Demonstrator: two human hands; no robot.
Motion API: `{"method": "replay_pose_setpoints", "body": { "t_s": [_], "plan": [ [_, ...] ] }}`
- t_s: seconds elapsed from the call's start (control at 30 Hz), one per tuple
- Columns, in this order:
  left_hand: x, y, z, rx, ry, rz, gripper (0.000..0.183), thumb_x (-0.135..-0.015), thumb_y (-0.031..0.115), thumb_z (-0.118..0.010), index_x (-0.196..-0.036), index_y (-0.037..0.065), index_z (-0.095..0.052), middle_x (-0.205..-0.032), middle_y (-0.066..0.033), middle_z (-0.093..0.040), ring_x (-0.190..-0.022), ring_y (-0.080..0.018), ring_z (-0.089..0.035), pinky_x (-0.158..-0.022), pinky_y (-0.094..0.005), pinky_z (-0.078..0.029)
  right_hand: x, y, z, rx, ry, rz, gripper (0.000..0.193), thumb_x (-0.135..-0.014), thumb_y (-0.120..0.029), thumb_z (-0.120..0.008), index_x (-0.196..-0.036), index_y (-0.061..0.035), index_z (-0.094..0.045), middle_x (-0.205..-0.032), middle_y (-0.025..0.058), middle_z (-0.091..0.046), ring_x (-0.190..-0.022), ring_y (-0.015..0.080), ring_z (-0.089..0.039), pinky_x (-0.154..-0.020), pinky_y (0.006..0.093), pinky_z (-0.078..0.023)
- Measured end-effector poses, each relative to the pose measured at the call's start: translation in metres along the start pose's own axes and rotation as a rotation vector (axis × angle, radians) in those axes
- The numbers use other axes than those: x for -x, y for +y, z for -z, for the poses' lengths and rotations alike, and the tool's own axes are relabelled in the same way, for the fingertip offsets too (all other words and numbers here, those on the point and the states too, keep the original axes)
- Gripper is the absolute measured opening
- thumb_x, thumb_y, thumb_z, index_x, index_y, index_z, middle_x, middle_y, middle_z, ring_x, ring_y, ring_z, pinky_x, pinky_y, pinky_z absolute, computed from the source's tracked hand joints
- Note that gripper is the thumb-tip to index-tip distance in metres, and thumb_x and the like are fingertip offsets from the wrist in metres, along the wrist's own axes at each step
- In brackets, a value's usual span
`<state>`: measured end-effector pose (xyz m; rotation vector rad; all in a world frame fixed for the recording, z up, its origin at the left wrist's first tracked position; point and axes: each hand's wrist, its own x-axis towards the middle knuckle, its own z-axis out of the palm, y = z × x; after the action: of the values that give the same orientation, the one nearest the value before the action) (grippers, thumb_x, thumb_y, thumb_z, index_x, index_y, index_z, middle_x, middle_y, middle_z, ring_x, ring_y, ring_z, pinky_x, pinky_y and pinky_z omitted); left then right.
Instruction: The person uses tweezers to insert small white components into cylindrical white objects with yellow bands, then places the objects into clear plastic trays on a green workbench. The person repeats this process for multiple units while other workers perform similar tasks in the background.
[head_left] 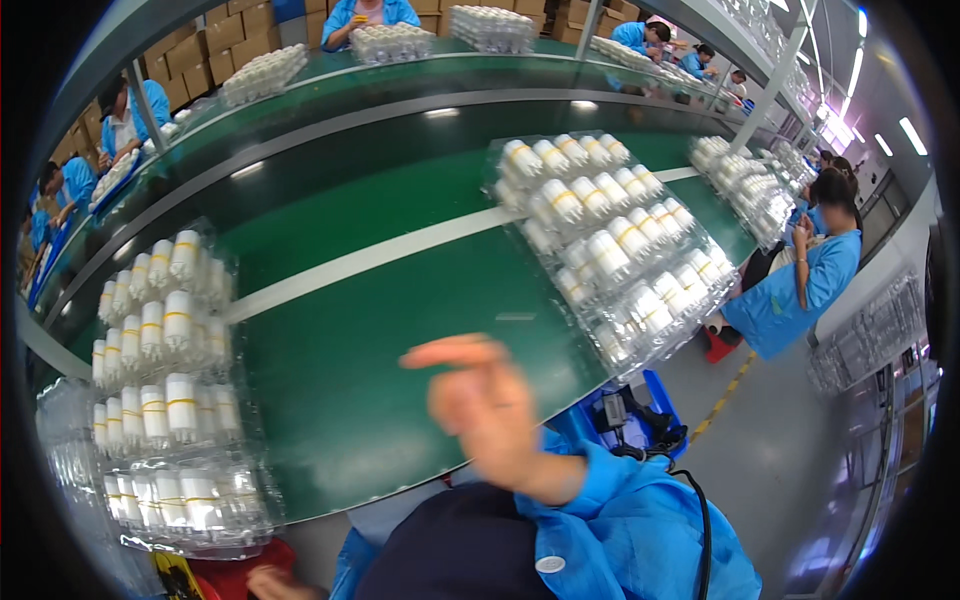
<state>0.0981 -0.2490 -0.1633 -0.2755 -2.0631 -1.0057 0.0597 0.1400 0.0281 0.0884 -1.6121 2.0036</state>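
My right hand (485, 410) is over the green conveyor belt (400, 350), smeared by motion. Its index finger stretches to the left, the other fingers look partly bent, and nothing shows in its grasp. Low at the left, my left hand (280, 583) is cut off by the picture's edge, below the belt's front edge; its fingers are unclear. To the left stand clear plastic trays (262, 490) of white cylinders (178, 318) with yellow bands. Another group of clear trays (560, 290) with the same kind of cylinders (608, 252) lies to the right, beyond my right hand.
A blue bin (660, 400) with dark devices and cables hangs by the belt's near edge. A red stool (240, 570) is at lower left. Co-workers in blue, one person (810, 275) at the right, surround the line. More filled trays (745, 190) sit further along.
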Motion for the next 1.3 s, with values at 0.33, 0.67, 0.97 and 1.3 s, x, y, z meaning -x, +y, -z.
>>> {"method": "replay_pose_setpoints", "body": {
  "t_s": [0.33,0.67,0.97,1.3],
  "plan": [
    [-0.174,0.285,-0.226,0.957,-0.572,0.282,0.023,-0.091,0.012,-0.054,-0.108,-0.002,-0.061,-0.097,-0.0083,-0.06,-0.09,-0.015,-0.058,-0.074,-0.0256,-0.044,0.015,-0.094,0.34,0.596,1.296,0.536,0.025,-0.097,-0.024,-0.055,-0.103,0.0003,-0.06,-0.064,-0.0036,-0.045,-0.046,0.0011,-0.028,-0.042,0.0199,-0.019],
    [-0.161,0.357,-0.462,0.798,-1.005,0.659,0.079,-0.073,0.031,-0.074,-0.138,0.004,-0.038,-0.142,-0.0276,-0.029,-0.132,-0.0356,-0.025,-0.102,-0.0414,-0.036,-0.024,-0.08,0.386,0.385,1.098,0.122,0.022,-0.089,-0.027,-0.068,-0.092,-0.0065,-0.059,-0.071,-0.0055,-0.052,-0.048,0.0004,-0.037,-0.042,0.0181,-0.025],
    [-0.172,0.379,-0.449,1.387,-0.765,0.634,0.071,-0.072,-0.016,-0.053,-0.131,0.013,-0.027,-0.142,-0.0195,-0.032,-0.127,-0.0293,-0.041,-0.093,-0.0367,-0.045,-0.029,-0.087,0.367,0.485,1.003,0.559,0.01,-0.093,-0.007,-0.057,-0.096,0.0026,-0.056,-0.086,0.0046,-0.06,-0.077,0.0088,-0.056,-0.069,0.0222,-0.044],
    [-0.226,0.291,-0.369,1.482,-0.58,0.405,0.068,-0.073,-0.017,-0.055,-0.133,0.009,-0.034,-0.14,-0.0196,-0.04,-0.118,-0.0255,-0.049,-0.091,-0.0357,-0.049,-0.021,-0.076,0.227,0.433,0.95,0.517,0.017,-0.094,-0.005,-0.051,-0.108,0.0049,-0.052,-0.099,0.0207,-0.063,-0.095,0.0215,-0.064,-0.085,0.0315,-0.051]
  ]
}}
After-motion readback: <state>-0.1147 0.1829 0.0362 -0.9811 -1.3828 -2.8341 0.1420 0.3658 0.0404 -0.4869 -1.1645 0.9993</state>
